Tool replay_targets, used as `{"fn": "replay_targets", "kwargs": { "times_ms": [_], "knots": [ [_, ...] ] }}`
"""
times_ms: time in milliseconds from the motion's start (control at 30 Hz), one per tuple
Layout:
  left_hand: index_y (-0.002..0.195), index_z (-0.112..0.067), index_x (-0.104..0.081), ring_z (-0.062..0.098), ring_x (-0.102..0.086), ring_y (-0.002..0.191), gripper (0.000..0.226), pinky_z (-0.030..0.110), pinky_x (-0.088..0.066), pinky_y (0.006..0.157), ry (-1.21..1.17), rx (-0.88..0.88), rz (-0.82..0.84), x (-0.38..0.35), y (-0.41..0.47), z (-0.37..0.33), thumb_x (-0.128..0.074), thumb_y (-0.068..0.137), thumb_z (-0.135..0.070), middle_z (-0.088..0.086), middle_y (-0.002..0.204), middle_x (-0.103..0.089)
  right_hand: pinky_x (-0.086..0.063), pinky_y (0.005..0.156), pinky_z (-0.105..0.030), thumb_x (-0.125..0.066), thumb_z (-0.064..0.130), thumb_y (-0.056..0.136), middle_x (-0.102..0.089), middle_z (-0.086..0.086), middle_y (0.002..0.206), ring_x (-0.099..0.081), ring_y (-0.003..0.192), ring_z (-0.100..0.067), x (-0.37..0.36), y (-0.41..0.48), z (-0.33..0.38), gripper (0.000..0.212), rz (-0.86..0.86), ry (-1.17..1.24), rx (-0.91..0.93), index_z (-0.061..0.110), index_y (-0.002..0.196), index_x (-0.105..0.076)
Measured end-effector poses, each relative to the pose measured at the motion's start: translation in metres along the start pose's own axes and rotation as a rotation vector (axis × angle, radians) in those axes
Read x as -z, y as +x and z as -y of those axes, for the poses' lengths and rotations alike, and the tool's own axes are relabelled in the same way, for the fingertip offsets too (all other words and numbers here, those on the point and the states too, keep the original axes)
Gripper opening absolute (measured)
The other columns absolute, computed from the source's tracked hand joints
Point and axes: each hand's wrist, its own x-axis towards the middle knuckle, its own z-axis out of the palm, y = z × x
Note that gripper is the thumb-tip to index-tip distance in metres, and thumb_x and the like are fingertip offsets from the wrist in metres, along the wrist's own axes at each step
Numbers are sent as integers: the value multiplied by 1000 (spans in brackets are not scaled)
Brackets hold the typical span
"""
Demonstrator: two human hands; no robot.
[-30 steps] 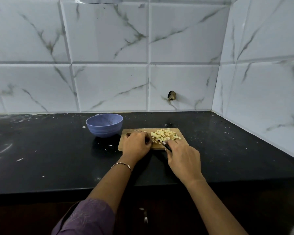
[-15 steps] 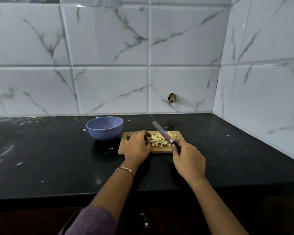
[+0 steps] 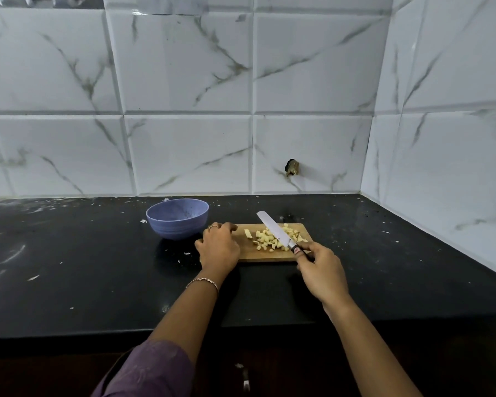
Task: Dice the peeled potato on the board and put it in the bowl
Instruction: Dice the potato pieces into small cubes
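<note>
Your right fingers (image 3: 312, 249) grip the knife (image 3: 275, 232) over the dice (image 3: 265, 239); your left fingers (image 3: 226, 228) curl at the board (image 3: 269, 255)'s left end, grip unclear.

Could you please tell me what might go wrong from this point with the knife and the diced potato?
1. The right hand holds the knife raised, its blade slanting over the potato dice. A sweep toward the left hand, which lies on the left end of the board, could nick a finger.
2. The bowl stands on the counter beside the board, apart from the dice, so pieces could fall onto the counter during the transfer.
</note>
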Motion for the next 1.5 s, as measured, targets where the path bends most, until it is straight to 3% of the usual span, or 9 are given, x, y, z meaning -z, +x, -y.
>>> {"fn": "replay_targets", "kwargs": {
  "times_ms": [167, 300, 433, 700, 967, 1133, 1300, 1367, 1500],
  "knots": [
    [144, -33, -43, 19, -35, 137, 52, 50, -24, 110, 67, -193, 150, 5, 19, 1, -43, 97, -10, -6, 143, -49, -57, 75, -41, -58, 35, 97, -68, 11, 92, -68, 80, -12, -3, 3, -2, 23, 72, -19, 15, 32, 118, -65],
    [149, -33, -33, 18, -33, 140, 51, 51, -19, 111, 124, -193, 306, 0, 33, -2, -43, 100, -25, -5, 148, -47, -57, 75, -41, -58, 35, 97, -68, 11, 90, -68, 79, -11, -3, 6, -3, 24, 70, -10, 11, 32, 120, -65],
    [150, -26, -34, 21, -34, 142, 49, 44, -18, 112, 151, -204, 397, -2, 34, -14, -38, 101, -20, 1, 150, -45, -57, 76, -40, -59, 35, 96, -68, 12, 93, -68, 80, -10, -2, 7, -4, 26, 71, 10, -2, 32, 121, -65],
    [135, -31, -56, 23, -41, 132, 35, 52, -23, 109, 440, -327, 266, -3, 40, -15, -43, 102, -35, 3, 137, -50, -56, 72, -38, -59, 34, 97, -68, 10, 87, -67, 78, -13, -2, 8, -3, 25, 72, 24, -20, 31, 121, -65],
    [121, -29, -61, 19, -47, 126, 25, 46, -25, 104, 330, -298, 206, 5, 28, -4, -48, 99, -26, -1, 129, -57, -44, 61, -28, -57, 30, 99, -69, 7, 88, -63, 79, -12, -1, 9, -2, 25, 41, 42, -28, 28, 123, -64],
    [121, -28, -64, 17, -49, 126, 26, 46, -30, 105, 203, -255, 212, 14, 14, 4, -53, 99, -36, -6, 127, -61, -53, 79, -35, -59, 24, 98, -69, 8, 101, -65, 92, -15, 0, 7, -2, 26, -5, 53, -30, 24, 123, -65],
    [109, -25, -71, 19, -58, 117, 17, 43, -45, 100, 107, -284, 243, 21, 3, 8, -62, 95, -29, -5, 121, -66, -41, 103, -42, -58, 27, 98, -69, 6, 112, -61, 109, -19, 2, 5, -2, 25, -46, -53, -13, 27, 123, -63],
    [110, -25, -70, 18, -58, 116, 17, 38, -46, 98, 96, -289, 231, 22, -4, 8, -62, 96, -27, -4, 120, -66, -32, 102, -39, -55, 28, 100, -68, 7, 114, -58, 112, -19, 3, 3, 0, 25, -36, -123, 6, 28, 124, -61],
    [111, -26, -71, 18, -58, 116, 20, 35, -46, 97, 47, -259, 200, 21, -15, 12, -59, 96, -22, -4, 120, -67, -29, 100, -39, -53, 27, 101, -66, 4, 119, -57, 116, -21, 6, 0, 5, 28, -14, -197, 30, 27, 129, -59]
  ]
}}
